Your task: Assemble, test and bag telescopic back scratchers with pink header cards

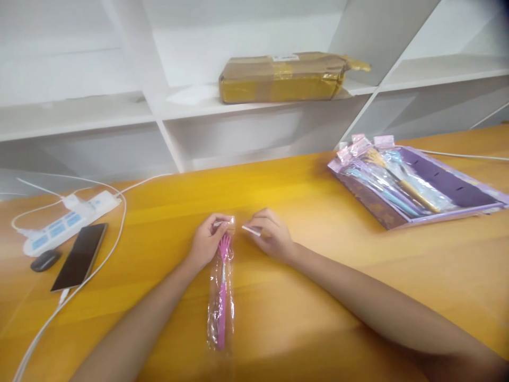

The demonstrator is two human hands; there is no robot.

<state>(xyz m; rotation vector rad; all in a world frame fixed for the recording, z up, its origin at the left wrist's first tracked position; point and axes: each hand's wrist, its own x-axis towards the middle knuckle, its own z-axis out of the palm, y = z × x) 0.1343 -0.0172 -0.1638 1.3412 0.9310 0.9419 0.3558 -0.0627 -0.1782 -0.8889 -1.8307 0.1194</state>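
Observation:
A pink back scratcher (222, 297) with a hand-shaped head lies in a clear plastic sleeve (229, 318) on the table, its handle toward me. My left hand (210, 239) is closed on the top end of the sleeve, thumb over it, just above the scratcher's head. To the right of it, my right hand (272, 235) pinches a small flat whitish piece (252, 230), perhaps a folded card; its print is too blurred to read. A short gap separates that piece from the sleeve.
At the right stands a purple box (449, 172) with several bagged back scratchers (389, 180). On the left lie a power strip (71, 223), a phone (79, 257), a black oval object (45, 260) and white cables (123, 223). A taped carton (282, 79) sits on the shelf (191, 109) behind.

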